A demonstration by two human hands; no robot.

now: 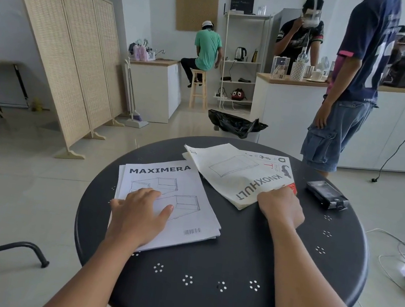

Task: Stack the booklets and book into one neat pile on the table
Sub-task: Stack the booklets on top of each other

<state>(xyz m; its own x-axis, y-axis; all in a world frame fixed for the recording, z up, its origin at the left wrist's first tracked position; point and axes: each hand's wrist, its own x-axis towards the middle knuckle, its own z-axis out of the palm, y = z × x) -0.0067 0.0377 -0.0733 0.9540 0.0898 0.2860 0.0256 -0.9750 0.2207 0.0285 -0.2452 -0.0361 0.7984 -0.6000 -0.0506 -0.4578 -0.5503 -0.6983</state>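
Nearest, the left hand (140, 213) lies flat and open on the MAXIMERA booklet (166, 203) while the right hand (280, 205) pinches the KNOXHULT booklet (232, 173) farther across the worktop (218, 268), seemingly gathering; next, slide it onto MAXIMERA squarely.

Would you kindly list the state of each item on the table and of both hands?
MAXIMERA booklet: closed, flat, on another booklet.
KNOXHULT booklet: closed, skewed, lying over the book.
Book: mostly hidden, only a red corner shows.
Black case: lying apart at the table edge.
Left hand: flat, pressing on MAXIMERA booklet.
Right hand: gripping the KNOXHULT booklet's edge.
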